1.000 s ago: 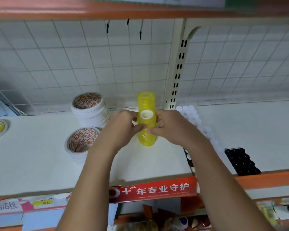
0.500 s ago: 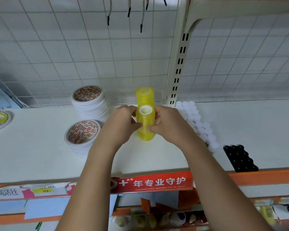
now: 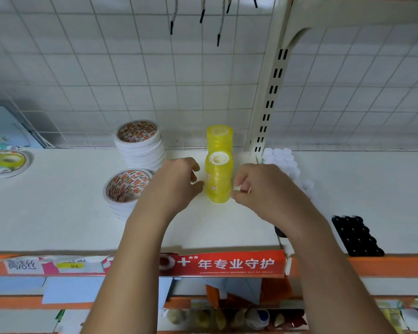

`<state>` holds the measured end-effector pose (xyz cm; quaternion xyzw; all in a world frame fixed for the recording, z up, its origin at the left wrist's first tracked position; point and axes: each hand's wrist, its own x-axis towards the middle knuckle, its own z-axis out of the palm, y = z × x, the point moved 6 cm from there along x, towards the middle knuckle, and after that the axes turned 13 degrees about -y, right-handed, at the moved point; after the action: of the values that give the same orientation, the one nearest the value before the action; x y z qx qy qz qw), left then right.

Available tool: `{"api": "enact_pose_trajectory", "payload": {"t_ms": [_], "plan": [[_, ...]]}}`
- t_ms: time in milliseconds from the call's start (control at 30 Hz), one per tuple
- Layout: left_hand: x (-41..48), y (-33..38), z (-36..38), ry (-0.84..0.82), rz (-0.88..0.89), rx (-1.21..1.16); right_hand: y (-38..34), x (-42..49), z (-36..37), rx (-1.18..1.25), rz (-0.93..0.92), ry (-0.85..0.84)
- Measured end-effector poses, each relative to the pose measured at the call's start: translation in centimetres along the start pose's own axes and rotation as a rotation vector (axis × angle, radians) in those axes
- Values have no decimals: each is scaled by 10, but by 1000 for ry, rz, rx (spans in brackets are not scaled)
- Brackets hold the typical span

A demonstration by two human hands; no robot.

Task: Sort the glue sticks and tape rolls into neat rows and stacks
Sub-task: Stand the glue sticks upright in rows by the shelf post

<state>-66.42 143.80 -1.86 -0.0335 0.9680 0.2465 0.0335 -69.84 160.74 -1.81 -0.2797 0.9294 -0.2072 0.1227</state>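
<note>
Shop shelf, white, with a wire grid behind. The front stack of yellow tape rolls stands upright mid-shelf, directly ahead of the back stack; they are close, and I can't tell if they touch. The left hand and right hand flank the lower half of the front stack. Their fingers are curled, with the tips right at the stack's sides. Motion blur hides whether they pinch it or are just off it. White rolls sit in two piles to the left. Glue sticks with white caps are in rows to the right, just beside the right wrist.

Risks:
- The front stack is tall, narrow and made of loose rolls. A brush from a curled finger on the way out would likely shear the top rolls or tip the column back into the back stack.
- The right forearm sits close over the glue sticks, so a sideways pull-out could knock the row over.
- If the rolls aren't flush, the stack may lean once it is left unsupported.

Versus half a second ago:
- Both hands were wrapped round the upper part of the stack, with fingers over its front.
- They are now lower and spread to the sides, so the top and front of the stack are fully exposed.
- The stack itself looks to be in the same spot.
</note>
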Motion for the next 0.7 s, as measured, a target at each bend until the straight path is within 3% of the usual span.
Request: {"api": "enact_pose_trajectory", "payload": {"t_ms": [267,500,700], "plan": [[-68,-51,-45,9,-25,47,-114,11,34,-140,-248,-148],[-153,-166,-90,184,-293,81,-237,38,93,-130,-494,-190],[-224,-268,-127,228,-454,107,-345,68,159,-102,-583,-222]]}}
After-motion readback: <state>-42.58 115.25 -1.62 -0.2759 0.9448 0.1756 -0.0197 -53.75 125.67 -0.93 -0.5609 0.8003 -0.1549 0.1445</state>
